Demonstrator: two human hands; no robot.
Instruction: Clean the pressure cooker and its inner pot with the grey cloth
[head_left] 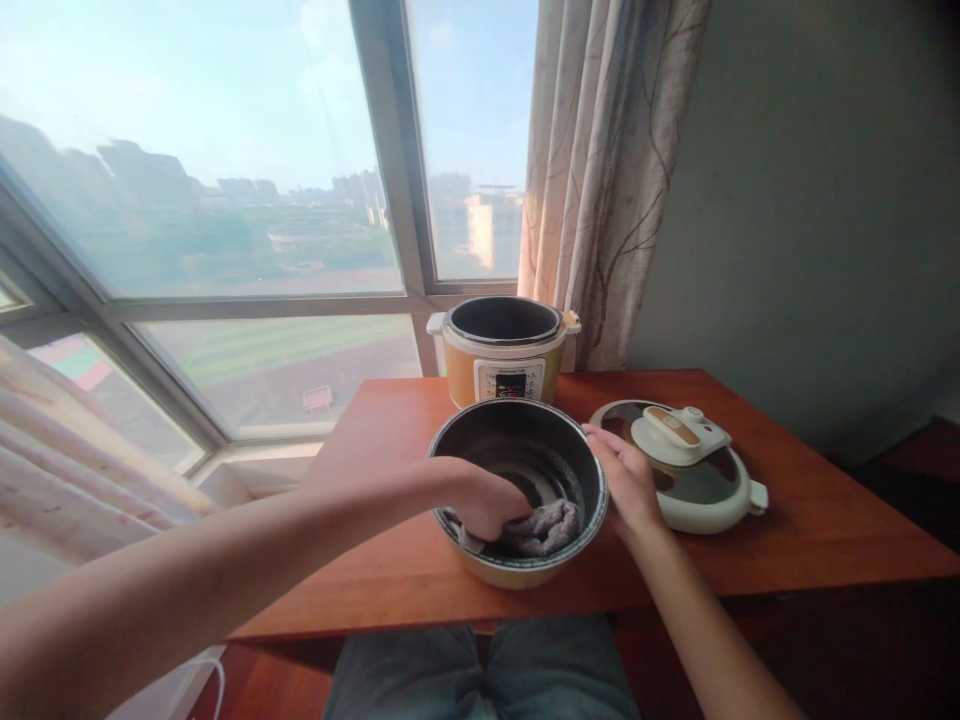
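Observation:
A dark-lined inner pot (pixel 517 577) with a gold outside sits near the front of the table, its mouth tipped a little toward me. My left hand (pixel 487 497) reaches down inside it, closed on a grey cloth (pixel 550 528) that lies bunched against the pot's inner wall. Some of the left fingers are hidden by the hand itself. At the pot's right rim, my right hand (pixel 626 475) grips the edge, fingertips at the rim and palm along the outer side.
Behind the pot stands a gold and white electric pressure cooker (pixel 457 368) without its lid. The round cream lid (pixel 697 515) lies on the wooden table (pixel 810 500) at right. A window (pixel 225 150) and a curtain (pixel 615 180) border the table's far side.

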